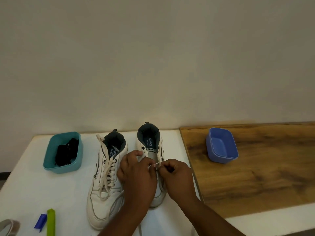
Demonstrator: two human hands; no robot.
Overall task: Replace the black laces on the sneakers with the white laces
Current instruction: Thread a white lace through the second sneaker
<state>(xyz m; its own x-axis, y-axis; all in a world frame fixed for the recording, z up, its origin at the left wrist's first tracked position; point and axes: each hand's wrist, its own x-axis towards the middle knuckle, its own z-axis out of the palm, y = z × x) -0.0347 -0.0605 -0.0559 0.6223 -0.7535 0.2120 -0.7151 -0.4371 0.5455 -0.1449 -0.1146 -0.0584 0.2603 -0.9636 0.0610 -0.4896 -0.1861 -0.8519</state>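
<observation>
On a white table [51,193] against a plain wall, a white lace [156,164] was pinched between the fingers of the left hand [136,174] and right hand [175,174] over the right sneaker [151,145]; black laces [66,152] were seen in a teal tub [51,165].

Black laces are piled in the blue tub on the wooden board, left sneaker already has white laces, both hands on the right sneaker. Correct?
Not quite. The head view shows the black laces in the teal tub on the white table, left of the sneakers; the blue tub holds nothing visible. Left sneaker is white-laced; left hand and right hand work at the right sneaker.
</observation>
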